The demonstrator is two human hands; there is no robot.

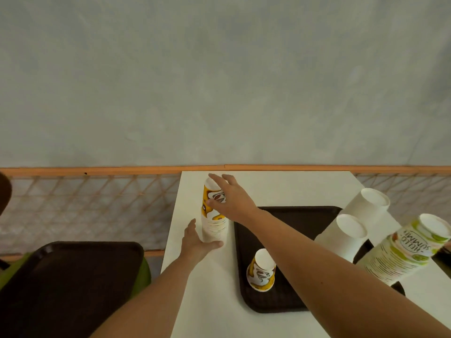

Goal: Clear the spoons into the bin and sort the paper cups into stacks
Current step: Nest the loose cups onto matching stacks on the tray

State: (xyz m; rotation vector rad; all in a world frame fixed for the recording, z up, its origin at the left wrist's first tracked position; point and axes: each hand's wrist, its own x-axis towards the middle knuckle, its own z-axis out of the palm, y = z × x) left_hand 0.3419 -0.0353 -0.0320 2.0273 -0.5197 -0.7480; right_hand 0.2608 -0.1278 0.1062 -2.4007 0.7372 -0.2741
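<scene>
A tall stack of upside-down yellow-and-white paper cups [214,228] stands on the white table [212,289], left of a dark tray [292,220]. My left hand [197,242] cups the stack's base, thumb curled round the front. My right hand [231,196] reaches over the top cup, fingers spread and touching it. One yellow cup [262,270] stands upside down on the tray. Two plain white cup stacks [366,208] [341,237] and a green "Hello Summer" stack [410,250] stand at the right. No spoons show.
A second dark tray [68,284] lies on a green object at the lower left, off the table. An orange rail with mesh [97,206] runs behind the table below a grey wall. A dark object shows at the far left edge.
</scene>
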